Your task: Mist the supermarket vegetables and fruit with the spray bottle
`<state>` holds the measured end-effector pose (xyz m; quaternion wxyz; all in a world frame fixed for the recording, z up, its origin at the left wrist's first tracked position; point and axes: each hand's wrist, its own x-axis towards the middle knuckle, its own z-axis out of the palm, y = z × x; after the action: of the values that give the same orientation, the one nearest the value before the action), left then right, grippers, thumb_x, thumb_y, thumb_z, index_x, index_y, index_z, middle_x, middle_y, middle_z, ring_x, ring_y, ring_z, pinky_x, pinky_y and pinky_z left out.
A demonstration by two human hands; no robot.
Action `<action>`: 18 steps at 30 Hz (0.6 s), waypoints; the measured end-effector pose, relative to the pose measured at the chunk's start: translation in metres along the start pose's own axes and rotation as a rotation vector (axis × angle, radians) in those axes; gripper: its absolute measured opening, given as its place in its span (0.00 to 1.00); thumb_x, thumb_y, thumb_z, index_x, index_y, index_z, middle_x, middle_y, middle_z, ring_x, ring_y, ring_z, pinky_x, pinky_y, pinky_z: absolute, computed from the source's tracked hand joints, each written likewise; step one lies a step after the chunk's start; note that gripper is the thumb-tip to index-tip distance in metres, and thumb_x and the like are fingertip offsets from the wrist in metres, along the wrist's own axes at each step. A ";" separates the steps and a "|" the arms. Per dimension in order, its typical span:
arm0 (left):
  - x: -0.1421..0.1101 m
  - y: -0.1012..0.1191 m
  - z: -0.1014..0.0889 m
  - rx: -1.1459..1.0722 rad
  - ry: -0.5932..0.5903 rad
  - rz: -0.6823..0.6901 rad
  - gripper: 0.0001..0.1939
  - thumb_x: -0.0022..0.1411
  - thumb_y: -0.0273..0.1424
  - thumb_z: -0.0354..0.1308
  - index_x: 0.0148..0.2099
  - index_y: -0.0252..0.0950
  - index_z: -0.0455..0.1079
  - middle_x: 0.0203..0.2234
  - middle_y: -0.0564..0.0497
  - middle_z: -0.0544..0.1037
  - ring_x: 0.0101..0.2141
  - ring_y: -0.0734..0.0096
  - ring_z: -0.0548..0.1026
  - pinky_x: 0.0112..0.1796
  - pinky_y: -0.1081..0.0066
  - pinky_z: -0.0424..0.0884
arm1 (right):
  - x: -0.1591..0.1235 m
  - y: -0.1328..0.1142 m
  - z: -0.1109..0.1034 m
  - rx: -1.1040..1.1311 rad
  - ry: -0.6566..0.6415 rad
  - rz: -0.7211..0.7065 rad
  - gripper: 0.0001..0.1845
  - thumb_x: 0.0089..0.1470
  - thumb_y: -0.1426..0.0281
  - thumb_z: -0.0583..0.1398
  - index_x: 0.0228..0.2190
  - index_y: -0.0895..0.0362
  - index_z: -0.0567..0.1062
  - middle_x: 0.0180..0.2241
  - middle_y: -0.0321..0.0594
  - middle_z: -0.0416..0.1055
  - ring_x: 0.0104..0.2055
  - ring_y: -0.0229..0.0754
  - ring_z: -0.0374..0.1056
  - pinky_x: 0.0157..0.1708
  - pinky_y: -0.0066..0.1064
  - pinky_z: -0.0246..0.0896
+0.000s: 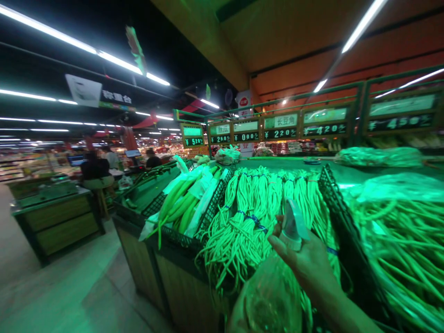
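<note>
Head view: right fingers (282, 248) grasp clear plastic (294, 224) over beans (239, 259), near crate edge (347, 236); left hand (236, 312), grip unclear; floor (69, 286) leftward.

And here's the clear plastic bag (274, 296), bulging below the right hand (307, 256), a pale pointed piece (293, 222) jutting above that palm!

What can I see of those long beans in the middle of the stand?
The long beans are thin and stringlike, green under the green light, gathered into many bundles by bands, mostly blue. The bundles lie side by side between black crate walls, with loose ends fanning and drooping toward the front of the stand. The right hand, gripping clear plastic, hides some; whether it touches them is unclear.
</note>
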<state>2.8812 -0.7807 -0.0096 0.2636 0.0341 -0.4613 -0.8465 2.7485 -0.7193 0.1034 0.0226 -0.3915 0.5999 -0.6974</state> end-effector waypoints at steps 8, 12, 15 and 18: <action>0.029 -0.022 -0.004 0.010 -0.092 0.055 0.51 0.22 0.47 0.77 0.54 0.38 0.74 0.56 0.42 0.76 0.62 0.39 0.64 0.61 0.54 0.58 | 0.001 0.001 -0.025 -0.115 0.036 0.014 0.22 0.46 0.56 0.66 0.39 0.56 0.75 0.30 0.41 0.78 0.29 0.48 0.74 0.29 0.36 0.69; 0.030 -0.031 -0.003 -0.083 -0.099 0.072 0.45 0.26 0.42 0.79 0.52 0.41 0.75 0.56 0.42 0.75 0.59 0.43 0.68 0.60 0.54 0.60 | 0.000 0.006 -0.034 -0.102 0.003 0.022 0.26 0.46 0.56 0.66 0.43 0.58 0.74 0.36 0.44 0.78 0.34 0.49 0.75 0.33 0.37 0.71; 0.028 -0.031 0.001 -0.159 -0.169 0.079 0.42 0.29 0.37 0.78 0.51 0.41 0.74 0.54 0.42 0.76 0.59 0.44 0.68 0.60 0.53 0.59 | -0.002 0.011 -0.039 -0.131 0.059 0.003 0.25 0.45 0.55 0.67 0.41 0.57 0.74 0.35 0.44 0.78 0.32 0.49 0.74 0.33 0.37 0.70; 0.027 -0.024 0.008 -0.149 -0.254 0.018 0.39 0.35 0.34 0.75 0.54 0.40 0.72 0.56 0.41 0.74 0.61 0.43 0.65 0.62 0.50 0.54 | -0.003 0.013 -0.042 -0.178 0.151 -0.002 0.23 0.45 0.54 0.66 0.38 0.56 0.74 0.31 0.43 0.78 0.30 0.49 0.74 0.30 0.37 0.69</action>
<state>2.8455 -0.7768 -0.0191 0.2126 -0.0972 -0.4272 -0.8734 2.7210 -0.6868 0.0920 -0.0583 -0.3390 0.6592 -0.6687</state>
